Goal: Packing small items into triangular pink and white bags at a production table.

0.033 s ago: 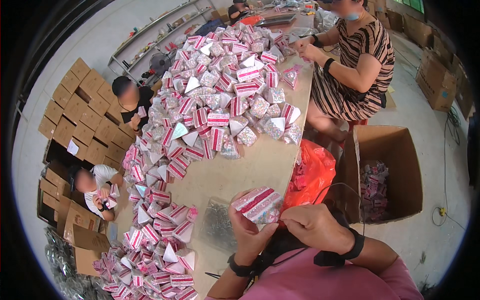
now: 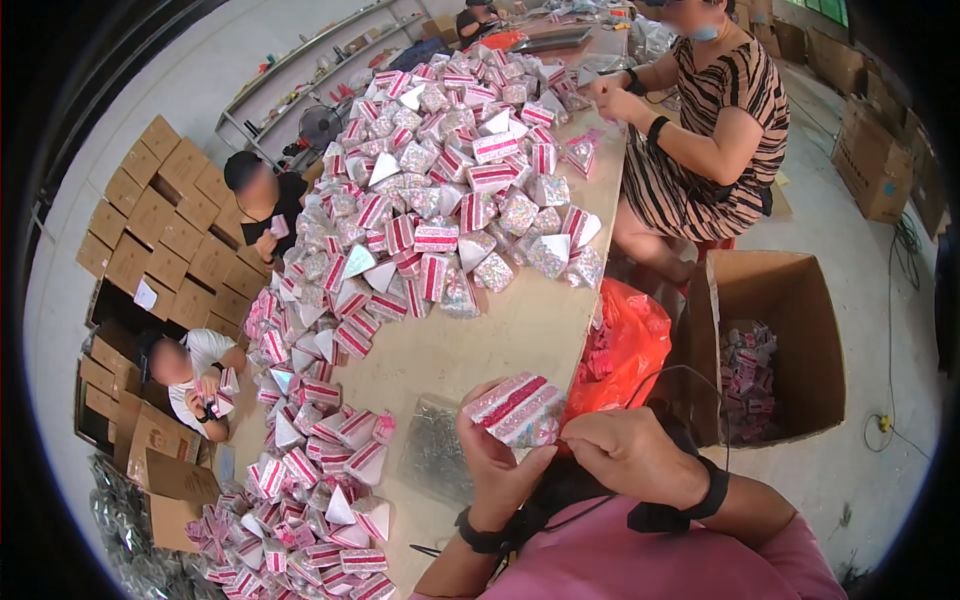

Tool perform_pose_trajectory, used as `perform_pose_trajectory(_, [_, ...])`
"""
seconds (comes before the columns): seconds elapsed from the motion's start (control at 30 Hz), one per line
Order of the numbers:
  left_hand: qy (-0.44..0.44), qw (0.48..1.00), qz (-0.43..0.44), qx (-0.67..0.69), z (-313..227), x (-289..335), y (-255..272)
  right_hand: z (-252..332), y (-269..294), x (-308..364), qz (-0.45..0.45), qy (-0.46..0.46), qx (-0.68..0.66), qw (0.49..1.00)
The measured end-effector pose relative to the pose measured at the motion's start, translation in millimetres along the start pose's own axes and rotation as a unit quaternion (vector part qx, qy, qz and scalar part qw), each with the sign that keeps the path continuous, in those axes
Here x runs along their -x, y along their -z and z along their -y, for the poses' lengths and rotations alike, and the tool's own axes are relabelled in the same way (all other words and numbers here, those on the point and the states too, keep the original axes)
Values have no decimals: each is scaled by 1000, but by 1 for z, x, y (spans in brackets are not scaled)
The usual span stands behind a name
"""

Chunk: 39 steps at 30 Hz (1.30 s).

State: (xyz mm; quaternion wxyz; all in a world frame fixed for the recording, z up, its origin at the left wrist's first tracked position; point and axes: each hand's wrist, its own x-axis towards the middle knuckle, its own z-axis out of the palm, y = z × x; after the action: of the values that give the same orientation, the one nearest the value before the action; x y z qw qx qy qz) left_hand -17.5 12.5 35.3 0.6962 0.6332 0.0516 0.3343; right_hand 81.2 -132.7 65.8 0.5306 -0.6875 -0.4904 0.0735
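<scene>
A wedge-shaped toy cake slice (image 2: 520, 408), striped white and dark pink with a glittery, sprinkled side, rests in my left hand (image 2: 497, 485). That hand's fingers are behind the slice and its thumb lies along the lower edge. My right hand (image 2: 640, 458) is closed in a pinch beside the slice's lower right corner; what its fingertips hold is too small to make out. Under and left of my left hand, a stack of clear plastic bags (image 2: 432, 450) lies on the table (image 2: 450, 350).
A large heap of similar wrapped slices (image 2: 415, 235) covers the table's far and left parts. Right of the table hang a red plastic bag (image 2: 630, 335) and an open carton (image 2: 790, 370) holding pink pieces. Co-workers sit around the table; stacked cartons (image 2: 180, 240) stand at left.
</scene>
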Motion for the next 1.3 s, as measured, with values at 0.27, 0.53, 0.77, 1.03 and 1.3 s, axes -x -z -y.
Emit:
perform_pose_trajectory(0.27, [-58, 988, -8, -140, 4, 3, 2, 6, -3, 1, 6, 76, 171, 982])
perform_pose_trajectory(0.53, [-60, 978, -14, -199, 5, 4, 2, 4, -5, 3, -20, 94, 199, 975])
perform_pose_trajectory(0.77, [-42, 980, -31, -190, 6, 4, -1, 1, -6, 2, -42, 115, 216, 969])
perform_pose_trajectory(1.03, [-54, 965, -29, -256, 6, 4, 2, -4, -6, 2, -19, 126, 235, 964])
perform_pose_trajectory(1.3, [-43, 946, 5, -321, 0, 1, 4, -7, -5, 0, -12, 126, 240, 962])
